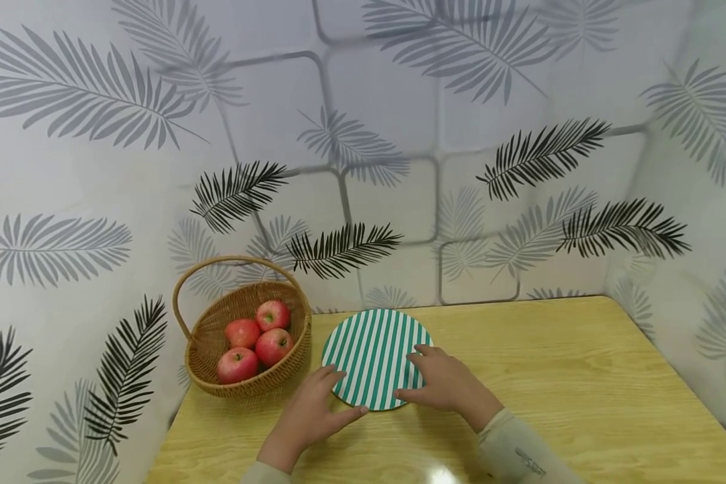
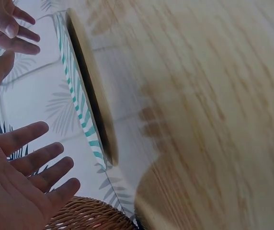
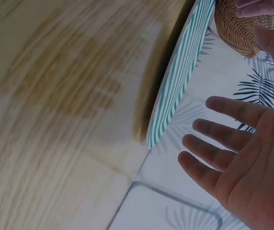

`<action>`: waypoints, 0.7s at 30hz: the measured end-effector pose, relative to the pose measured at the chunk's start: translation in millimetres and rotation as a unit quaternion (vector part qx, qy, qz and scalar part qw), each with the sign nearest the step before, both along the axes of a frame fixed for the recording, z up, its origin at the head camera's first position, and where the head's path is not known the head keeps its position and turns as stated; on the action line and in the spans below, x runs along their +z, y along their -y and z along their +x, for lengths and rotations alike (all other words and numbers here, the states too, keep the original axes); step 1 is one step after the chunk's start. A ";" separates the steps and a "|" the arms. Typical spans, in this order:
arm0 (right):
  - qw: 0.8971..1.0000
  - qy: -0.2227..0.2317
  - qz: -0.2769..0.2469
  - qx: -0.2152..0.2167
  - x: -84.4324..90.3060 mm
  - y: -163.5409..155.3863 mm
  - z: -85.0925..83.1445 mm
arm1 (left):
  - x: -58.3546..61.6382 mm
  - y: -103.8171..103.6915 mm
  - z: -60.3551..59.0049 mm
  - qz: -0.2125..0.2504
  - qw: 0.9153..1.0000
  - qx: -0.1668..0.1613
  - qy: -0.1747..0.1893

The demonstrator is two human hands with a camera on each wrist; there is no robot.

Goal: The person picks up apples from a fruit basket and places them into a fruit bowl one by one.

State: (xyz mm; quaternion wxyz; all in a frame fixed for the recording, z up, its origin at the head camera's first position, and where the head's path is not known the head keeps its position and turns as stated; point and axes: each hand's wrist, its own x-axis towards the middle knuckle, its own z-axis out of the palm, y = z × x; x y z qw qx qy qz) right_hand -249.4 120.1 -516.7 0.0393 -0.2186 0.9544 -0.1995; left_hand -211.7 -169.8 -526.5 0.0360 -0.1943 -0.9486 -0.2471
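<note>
The round disc [image 1: 373, 359], striped green and white, lies face up at the far left part of the bench [image 1: 581, 376]. The left grip [image 1: 310, 415], a bare hand, is positioned at the near left of the disc; the right grip [image 1: 449, 382], also a bare hand, is positioned at its right and near right. Both grips are wide, with fingers spread and thumbs set apart. In the head view, the fingertips of each overlap the margin of the disc; in both wrist views, the fingers are raised above the bench and stand apart from the disc. Just left of the disc is a wicker basket [image 1: 293, 363] with an arched handle [image 1: 242, 258]; it contains four red apples [image 1: 274, 346]. Pale sleeves [image 1: 517, 444] cover the forearms. Beyond the far edge of the bench, the wall [image 1: 393, 195] carries a grey and black leaf pattern.
</note>
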 end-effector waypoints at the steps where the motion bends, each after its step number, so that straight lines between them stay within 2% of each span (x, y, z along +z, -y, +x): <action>1: 1.000 0.004 0.002 -0.001 -1.5 0.6 -0.5 | 0.0 -0.8 0.1 0.002 1.000 -0.001 0.003; 11: 1.000 0.023 0.006 0.011 -11.5 11.3 -4.5 | -4.3 -10.5 -6.8 0.006 1.000 -0.027 -0.001; 16: 0.999 0.036 0.000 0.027 -15.9 16.7 -5.3 | -5.0 -14.2 -10.6 -0.008 0.999 -0.041 0.013; 21: 0.999 0.029 0.015 0.022 -19.2 21.8 -8.3 | -4.9 -17.6 -16.9 -0.009 0.999 -0.043 0.031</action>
